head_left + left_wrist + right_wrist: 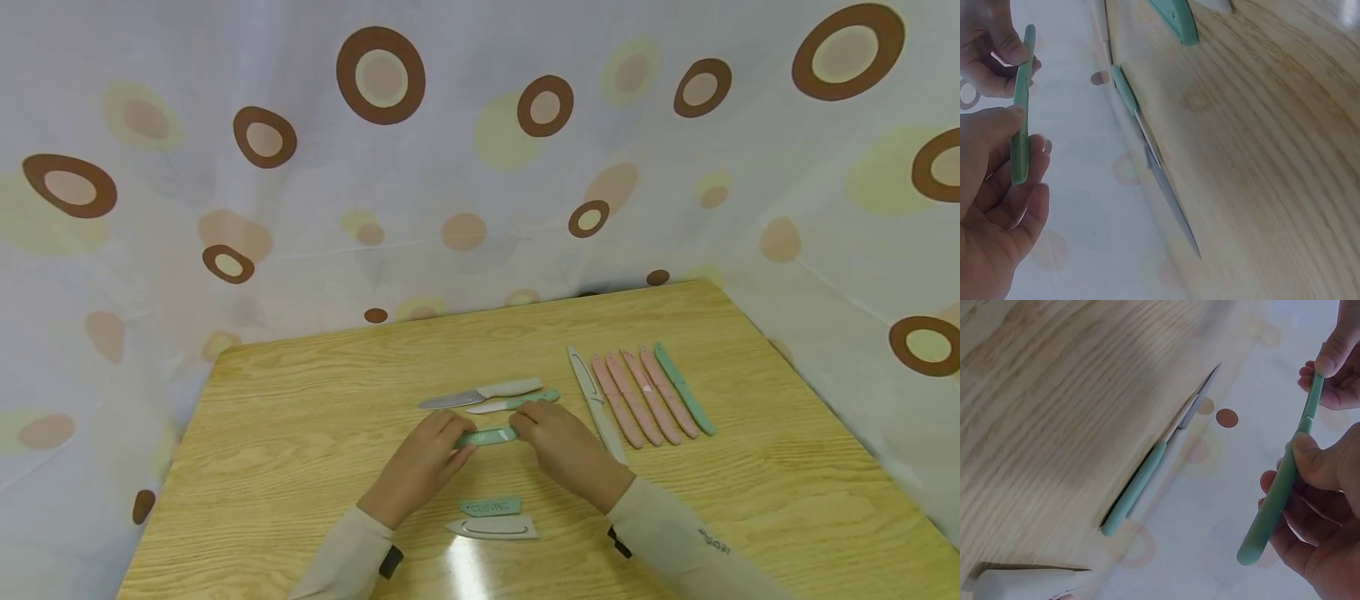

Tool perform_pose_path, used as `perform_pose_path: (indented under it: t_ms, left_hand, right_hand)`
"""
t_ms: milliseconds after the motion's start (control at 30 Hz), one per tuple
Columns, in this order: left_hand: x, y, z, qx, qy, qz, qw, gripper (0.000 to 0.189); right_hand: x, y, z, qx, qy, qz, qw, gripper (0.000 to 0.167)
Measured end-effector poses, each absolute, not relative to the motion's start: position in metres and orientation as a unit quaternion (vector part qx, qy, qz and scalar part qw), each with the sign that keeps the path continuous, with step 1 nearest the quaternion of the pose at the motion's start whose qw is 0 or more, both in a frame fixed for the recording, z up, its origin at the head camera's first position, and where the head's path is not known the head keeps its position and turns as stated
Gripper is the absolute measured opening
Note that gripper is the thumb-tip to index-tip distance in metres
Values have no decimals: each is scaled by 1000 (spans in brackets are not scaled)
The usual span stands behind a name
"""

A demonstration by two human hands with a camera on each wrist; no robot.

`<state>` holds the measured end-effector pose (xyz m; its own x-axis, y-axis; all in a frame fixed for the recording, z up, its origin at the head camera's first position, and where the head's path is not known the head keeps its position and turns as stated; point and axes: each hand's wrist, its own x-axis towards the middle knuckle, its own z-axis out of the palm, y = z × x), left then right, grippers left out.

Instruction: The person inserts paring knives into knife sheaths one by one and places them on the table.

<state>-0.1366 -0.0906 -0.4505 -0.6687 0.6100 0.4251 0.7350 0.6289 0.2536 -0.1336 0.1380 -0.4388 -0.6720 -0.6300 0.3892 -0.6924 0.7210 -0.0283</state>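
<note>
A green knife in its green sheath (491,437) is held level between both hands above the table. My left hand (427,454) pinches the sheath end between thumb and fingers. On the other end, my right hand (566,442) grips the green handle (1267,519), thumb on top in the right wrist view. Just beyond the hands lie two bare knives: one with a cream handle (512,388) and grey blade, one with a green handle (534,399) and pale blade. Nearer the body, between the forearms, lie a loose green sheath (491,507) and a white sheath (498,527).
To the right of the right hand, a cream sheathed knife (592,400), several pink knives (637,396) and a green knife (684,390) lie side by side in a row. Behind the wooden table (300,442) hangs a spotted curtain (450,167).
</note>
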Motion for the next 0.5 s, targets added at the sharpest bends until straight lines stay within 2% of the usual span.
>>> perform_pose_path:
  t_ms: [300, 500]
  left_hand:
    - [-138, -89, -458, -364, -894, -207, 160, 26]
    - [-134, -93, -463, -331, -912, -196, 143, 31]
  right_hand:
    - [-134, 141, -447, 356, -915, 92, 165, 20]
    - [-137, 165, -448, 291, -942, 87, 144, 21]
